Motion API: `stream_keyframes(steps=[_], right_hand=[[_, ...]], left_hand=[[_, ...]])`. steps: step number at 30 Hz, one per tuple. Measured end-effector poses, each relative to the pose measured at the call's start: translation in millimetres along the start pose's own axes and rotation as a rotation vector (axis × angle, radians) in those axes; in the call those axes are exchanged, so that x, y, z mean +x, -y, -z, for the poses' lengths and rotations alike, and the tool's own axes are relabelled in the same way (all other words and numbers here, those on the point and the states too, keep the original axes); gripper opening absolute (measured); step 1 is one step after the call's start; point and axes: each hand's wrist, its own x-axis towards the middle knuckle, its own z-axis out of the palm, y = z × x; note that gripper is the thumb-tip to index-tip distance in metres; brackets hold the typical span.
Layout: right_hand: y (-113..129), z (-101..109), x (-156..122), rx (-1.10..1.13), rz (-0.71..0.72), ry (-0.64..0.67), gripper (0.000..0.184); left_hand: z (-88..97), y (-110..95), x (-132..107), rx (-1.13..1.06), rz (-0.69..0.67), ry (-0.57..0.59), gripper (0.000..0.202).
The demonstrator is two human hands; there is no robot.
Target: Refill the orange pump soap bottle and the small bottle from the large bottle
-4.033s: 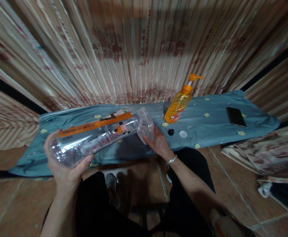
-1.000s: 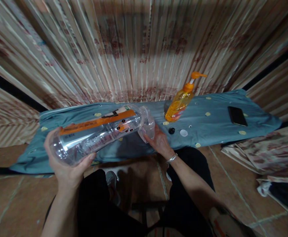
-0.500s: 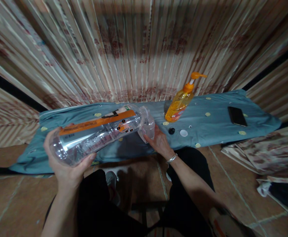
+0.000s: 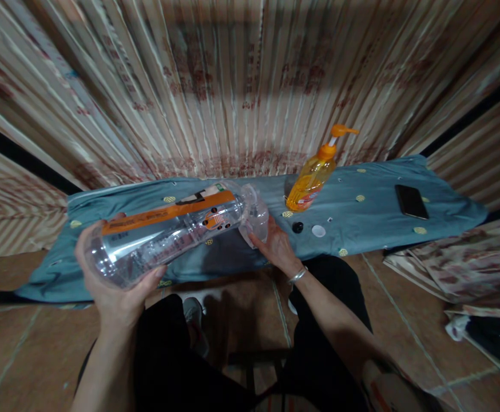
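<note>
My left hand [image 4: 119,286] is wrapped round the base of a large clear plastic bottle [image 4: 173,229] with an orange and grey label. The bottle is tilted, its neck lower-angled toward the right and its mouth at a small translucent plastic container [image 4: 256,217]. That container is gripped by my right hand [image 4: 278,246], whose fingers are partly hidden behind it. Whether liquid passes between the two cannot be made out. Right of them stands an orange pump bottle [image 4: 312,180] with yellow-orange liquid. Near it lie a small black cap [image 4: 297,228] and a white disc [image 4: 318,231].
A narrow bench covered with teal cloth [image 4: 361,229] runs across in front of me. At its right end lies a black phone [image 4: 412,201]. Striped curtains [image 4: 233,86] hang behind, and dark bars slope down at both sides. Tiled floor [image 4: 396,320] shows below.
</note>
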Motion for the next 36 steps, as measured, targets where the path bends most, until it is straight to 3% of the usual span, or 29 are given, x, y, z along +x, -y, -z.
stream_keyframes(steps=[10,28,36], right_hand=[[-0.3,0.6,0.4,-0.003,-0.012,0.027,0.073],[-0.2,-1.0,0.1,-0.002,-0.013,0.019,0.071],[1.5,0.7,0.6,0.015,-0.018,0.023,0.071]], left_hand=[[-2.3,-6.3,1.6,-0.010,-0.016,0.017,0.103],[-0.6,0.8,-1.6,-0.015,-0.003,0.026,0.106],[-0.1,-5.6,0.4,0.063,-0.102,-0.007,0.100]])
